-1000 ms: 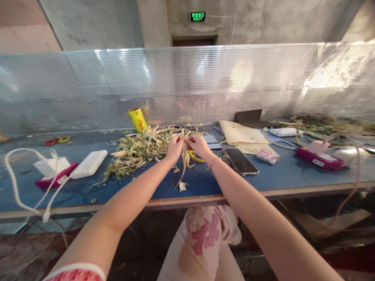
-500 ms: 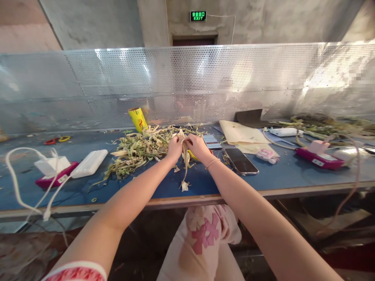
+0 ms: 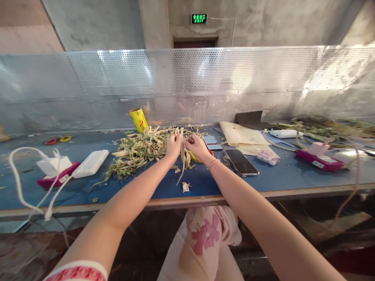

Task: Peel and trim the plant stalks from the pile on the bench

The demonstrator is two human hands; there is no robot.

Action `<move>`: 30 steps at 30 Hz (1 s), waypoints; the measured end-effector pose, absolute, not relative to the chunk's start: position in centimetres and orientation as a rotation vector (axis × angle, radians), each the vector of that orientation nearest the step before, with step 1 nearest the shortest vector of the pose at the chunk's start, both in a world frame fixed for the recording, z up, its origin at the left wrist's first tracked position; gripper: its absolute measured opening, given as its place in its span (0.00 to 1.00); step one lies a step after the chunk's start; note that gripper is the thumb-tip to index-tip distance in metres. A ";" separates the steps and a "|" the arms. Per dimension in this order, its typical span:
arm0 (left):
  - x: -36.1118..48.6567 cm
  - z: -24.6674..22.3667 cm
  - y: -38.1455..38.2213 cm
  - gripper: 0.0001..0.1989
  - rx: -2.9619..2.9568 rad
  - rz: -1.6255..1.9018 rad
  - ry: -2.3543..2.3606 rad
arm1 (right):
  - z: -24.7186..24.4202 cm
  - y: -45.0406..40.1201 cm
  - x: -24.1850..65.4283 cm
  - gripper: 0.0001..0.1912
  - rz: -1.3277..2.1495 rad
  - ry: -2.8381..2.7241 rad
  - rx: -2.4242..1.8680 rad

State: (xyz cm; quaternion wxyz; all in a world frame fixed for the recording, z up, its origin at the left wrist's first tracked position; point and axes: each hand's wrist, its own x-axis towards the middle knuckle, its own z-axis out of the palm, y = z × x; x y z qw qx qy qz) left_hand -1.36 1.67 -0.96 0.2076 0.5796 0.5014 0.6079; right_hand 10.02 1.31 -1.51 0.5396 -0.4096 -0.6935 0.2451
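Observation:
A loose heap of dried, pale green and tan plant strips (image 3: 140,150) lies on the blue tabletop (image 3: 164,189). At its right edge my left hand (image 3: 174,145) is closed on a dried plant piece (image 3: 183,156) that hangs between my hands. My right hand (image 3: 195,146), a thin bracelet at its wrist, pinches the same piece from the right, close to the left fingertips. A small pale scrap (image 3: 185,187) rests on the table below them. Part of a yellow ring-like object (image 3: 194,157) shows beneath my right hand.
A yellow tube (image 3: 138,120) stands behind the heap. To the right are a black phone (image 3: 241,162), beige paper (image 3: 243,133), a pink case (image 3: 267,156) and a magenta device (image 3: 319,160). White power bank (image 3: 91,164) and cables are left. A perforated metal screen (image 3: 158,86) rises behind.
The hanging piece has swung left and its lower end sits higher, apart from the pale scrap. My right fingers have shifted slightly and look more spread. The view has moved a little.

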 end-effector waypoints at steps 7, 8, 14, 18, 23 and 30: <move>-1.2 -0.6 1.3 0.14 1.720 1.658 1.379 | -1.3 1.3 10.0 0.14 1.122 -1.450 -0.883; -1.1 -0.6 1.2 0.14 1.720 1.666 1.383 | -1.3 1.3 10.0 0.14 1.151 -1.461 -0.867; -1.1 -0.9 1.2 0.14 1.738 1.586 1.328 | -1.8 2.1 10.4 0.10 0.900 -1.608 -0.909; -1.1 -0.9 1.1 0.12 1.686 1.502 1.307 | -1.6 2.1 10.6 0.07 0.619 -1.724 -1.001; -1.0 -0.9 0.9 0.11 1.545 1.471 1.166 | -1.2 1.3 10.7 0.04 0.337 -1.844 -0.965; -0.6 -1.4 1.2 0.15 1.472 1.529 0.972 | -0.8 0.2 10.9 0.06 0.071 -1.949 -0.793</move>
